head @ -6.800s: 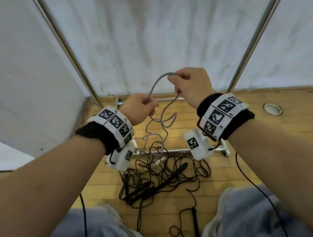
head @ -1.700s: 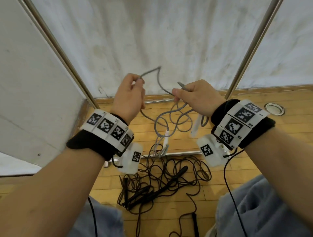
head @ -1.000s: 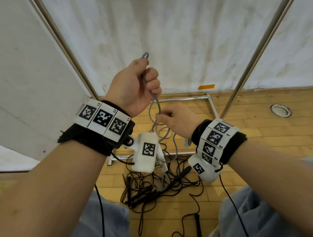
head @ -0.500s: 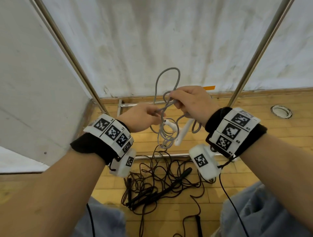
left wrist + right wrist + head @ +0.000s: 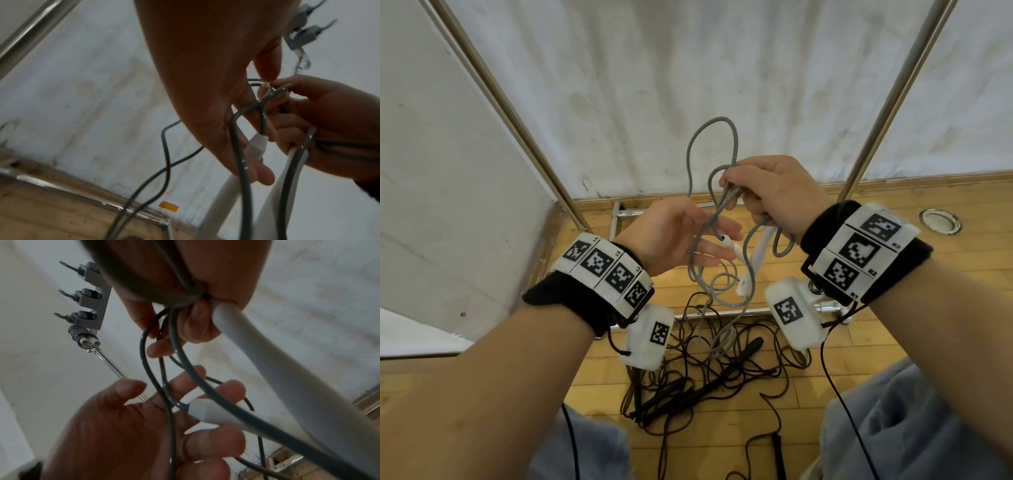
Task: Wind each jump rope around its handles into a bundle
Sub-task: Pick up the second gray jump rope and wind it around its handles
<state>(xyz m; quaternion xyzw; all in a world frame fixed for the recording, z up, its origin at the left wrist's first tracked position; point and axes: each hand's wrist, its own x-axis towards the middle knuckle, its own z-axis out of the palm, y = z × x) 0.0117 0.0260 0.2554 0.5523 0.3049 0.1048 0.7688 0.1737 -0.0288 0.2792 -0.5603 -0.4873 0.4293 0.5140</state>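
A grey jump rope with white handles hangs in loops in front of me. My right hand grips several strands of it together with one white handle, which points down. My left hand is held open beneath, fingers straight, and the tip of the second white handle lies across them. The right wrist view shows the gripped handle, the rope and the other handle on my left fingers. In the left wrist view the rope runs down past my palm.
Tangled black jump ropes lie on the wooden floor between my knees. Slanted metal poles frame a white cloth backdrop, with a metal bar on the floor. A wall rack holds a wound rope bundle.
My left hand has let go of the grey rope and opened under the loops. My right hand keeps its grip on the rope and handle.
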